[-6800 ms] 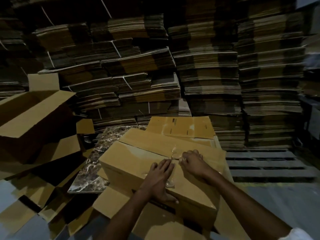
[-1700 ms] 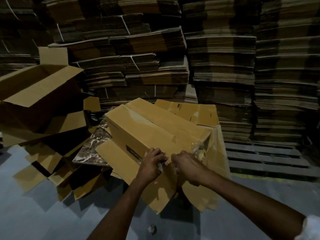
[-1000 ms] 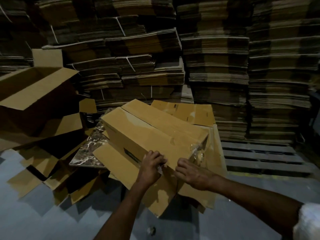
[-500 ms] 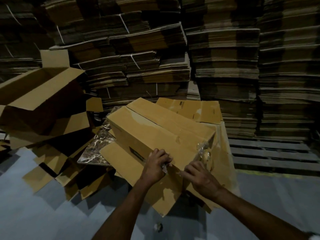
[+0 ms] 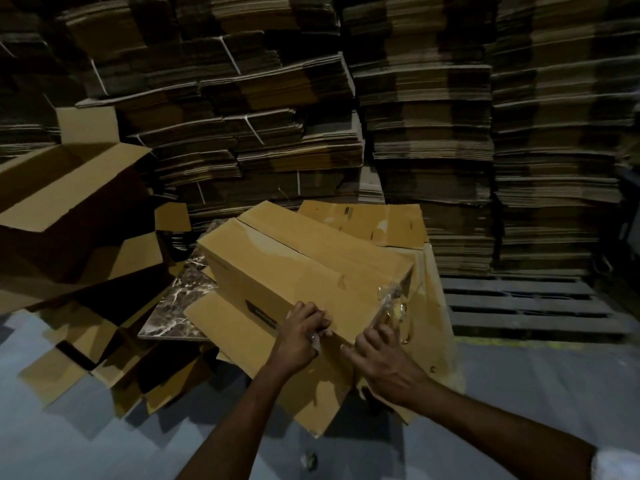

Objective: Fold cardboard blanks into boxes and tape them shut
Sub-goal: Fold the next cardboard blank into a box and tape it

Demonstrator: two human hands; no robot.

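On the grey floor (image 5: 69, 441) nearest the viewer, below the box, lies a small pale scrap (image 5: 308, 459). Above it both hands work at the near edge of the box (image 5: 304, 268), which sits tilted on loose flat cardboard, much as it did half a second ago. The left hand (image 5: 299, 336) stays where it was, fingers curled at the box's near edge and pinching a glinting bit of clear tape (image 5: 391, 299). The right hand (image 5: 384, 362) has changed: its fingers were bunched, and now they are spread and mostly straight against the box's near face, the forefinger pointing toward the left hand. The other fingertips reach the lower end of the crumpled tape wad at the box's right corner. Seconds earlier both hands lay flat on the box's top.

A marbled slab (image 5: 180, 306) pokes out from under the box's left side. Left of the box an open box (image 5: 69, 188) stands with its flaps up. Just behind the box lies a flat blank (image 5: 377, 221). To the box's right is a pallet (image 5: 526, 303). Behind everything rise stacks (image 5: 433, 133) of bundled blanks.
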